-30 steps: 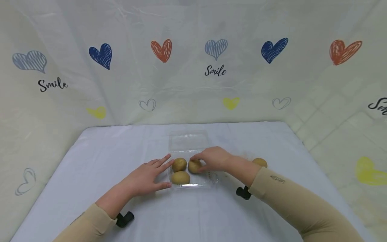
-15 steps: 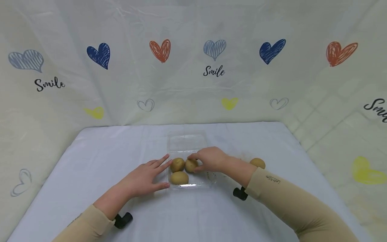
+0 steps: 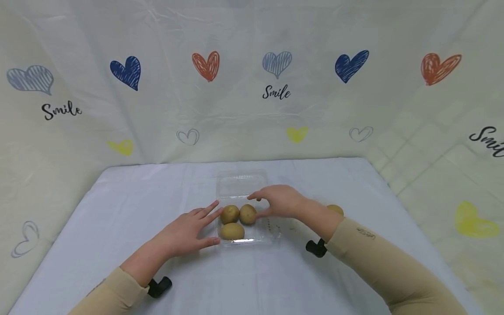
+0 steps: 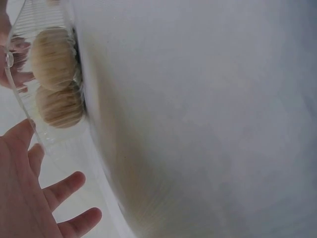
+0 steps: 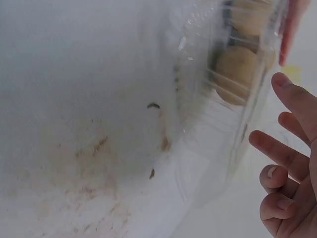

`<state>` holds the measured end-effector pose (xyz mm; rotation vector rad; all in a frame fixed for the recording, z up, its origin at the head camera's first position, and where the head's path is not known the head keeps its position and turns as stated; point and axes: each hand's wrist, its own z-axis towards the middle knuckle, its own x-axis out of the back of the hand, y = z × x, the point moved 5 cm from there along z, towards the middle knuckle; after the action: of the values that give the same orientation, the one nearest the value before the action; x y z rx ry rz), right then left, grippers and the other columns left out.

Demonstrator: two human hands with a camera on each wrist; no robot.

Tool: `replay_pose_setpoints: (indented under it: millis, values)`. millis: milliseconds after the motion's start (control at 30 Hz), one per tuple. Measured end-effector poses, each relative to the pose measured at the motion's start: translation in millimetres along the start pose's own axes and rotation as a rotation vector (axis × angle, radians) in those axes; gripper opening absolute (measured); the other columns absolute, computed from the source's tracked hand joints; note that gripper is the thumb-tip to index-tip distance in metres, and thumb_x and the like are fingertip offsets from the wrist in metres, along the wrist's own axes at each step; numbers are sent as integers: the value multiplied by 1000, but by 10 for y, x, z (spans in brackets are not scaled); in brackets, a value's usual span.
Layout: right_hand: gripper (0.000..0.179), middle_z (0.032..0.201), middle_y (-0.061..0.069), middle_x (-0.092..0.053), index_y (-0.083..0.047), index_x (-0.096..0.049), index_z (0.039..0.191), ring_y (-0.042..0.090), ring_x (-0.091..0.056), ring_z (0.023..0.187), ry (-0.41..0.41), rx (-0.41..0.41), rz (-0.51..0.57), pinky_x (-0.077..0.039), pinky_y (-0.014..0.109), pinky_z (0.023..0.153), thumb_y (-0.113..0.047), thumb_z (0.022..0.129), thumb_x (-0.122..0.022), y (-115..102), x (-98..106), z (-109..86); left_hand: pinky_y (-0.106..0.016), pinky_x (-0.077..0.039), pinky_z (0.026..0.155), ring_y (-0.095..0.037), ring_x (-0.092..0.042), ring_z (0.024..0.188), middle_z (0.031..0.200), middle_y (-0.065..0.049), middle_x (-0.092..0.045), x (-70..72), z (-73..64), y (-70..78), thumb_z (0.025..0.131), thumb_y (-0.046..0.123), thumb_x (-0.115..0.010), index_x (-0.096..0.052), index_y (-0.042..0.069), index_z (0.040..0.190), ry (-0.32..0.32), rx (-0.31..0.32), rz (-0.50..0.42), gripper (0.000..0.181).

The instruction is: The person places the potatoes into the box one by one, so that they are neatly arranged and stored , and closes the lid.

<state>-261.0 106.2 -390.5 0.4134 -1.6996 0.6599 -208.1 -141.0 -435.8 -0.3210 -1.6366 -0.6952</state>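
Note:
A clear plastic clamshell box (image 3: 260, 238) lies opened out on the white cloth, its lid (image 3: 242, 186) folded back. Inside it are three potatoes: one back left (image 3: 230, 214), one beside it to the right (image 3: 248, 215), and one at front left (image 3: 232, 231). My left hand (image 3: 187, 232), fingers spread, is at the box's left side; in the left wrist view a fingertip meets the rim. Over the box's right side hovers my right hand (image 3: 280, 201), fingers apart and holding nothing. Its thumb is close to the right potato; whether they touch, I cannot tell.
Another potato (image 3: 335, 209) sits right of the box, partly hidden behind the right forearm. Brown crumbs (image 5: 99, 145) dot the cloth there. A curtain printed with hearts (image 3: 236, 100) hangs behind the table.
The right hand has shifted its potato left against the back-left one, then let go and lifted its fingers up and away. The left hand keeps its place by the box.

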Motion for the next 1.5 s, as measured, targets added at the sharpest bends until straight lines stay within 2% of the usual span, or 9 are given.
replay_pose_setpoints:
  millis: [233,500,733,1033,1233,1400,1500]
  values:
    - [54,131,-4,-63,-25,-63,135,19,-57,123,22,-37,59,-47,43,100,-43,87,-76,136,116,-130,-55,-37,108,-27,-35,142,166,7,-12,-15,-5,-17,91,67,-55,-21,33,159,-1,2,5,83]
    - [49,127,-3,-65,-26,-66,131,21,-57,122,54,-87,78,-47,44,99,-44,87,-76,394,194,-345,-55,-37,107,-26,-36,142,166,8,-13,-7,-16,-27,91,66,-56,-22,33,159,19,-1,0,83]
    - [46,130,-4,-64,-26,-67,130,25,-53,128,51,-197,122,-42,50,105,-43,87,-75,694,192,-650,-55,-37,107,-26,-36,142,166,8,-12,-1,-14,-29,91,66,-56,-22,33,159,11,6,8,83]
    - [51,130,1,-63,-24,-67,130,32,-53,125,71,-267,107,-45,53,99,-49,87,-73,1098,176,-1069,-55,-37,108,-26,-34,143,166,8,-11,1,-6,-20,91,67,-55,-21,33,159,-5,6,12,83]
    - [50,130,6,-64,-19,-67,131,34,-55,122,87,-308,128,-47,52,94,-44,88,-74,1257,204,-1329,-55,-36,108,-27,-34,143,166,8,-12,-1,-2,-6,91,68,-54,-21,32,159,-7,1,10,84]
    - [53,130,10,-63,-17,-66,132,37,-54,123,94,-323,140,-47,54,94,-44,88,-74,1340,190,-1449,-55,-36,108,-27,-34,143,166,8,-11,-13,-1,-9,91,69,-53,-21,33,159,-10,3,12,84]
    - [53,127,11,-64,-16,-64,133,37,-54,121,72,-338,129,-47,54,92,-42,88,-74,1394,145,-1479,-56,-36,108,-27,-34,143,166,8,-11,-14,1,-12,90,69,-54,-21,33,159,-9,4,10,84]
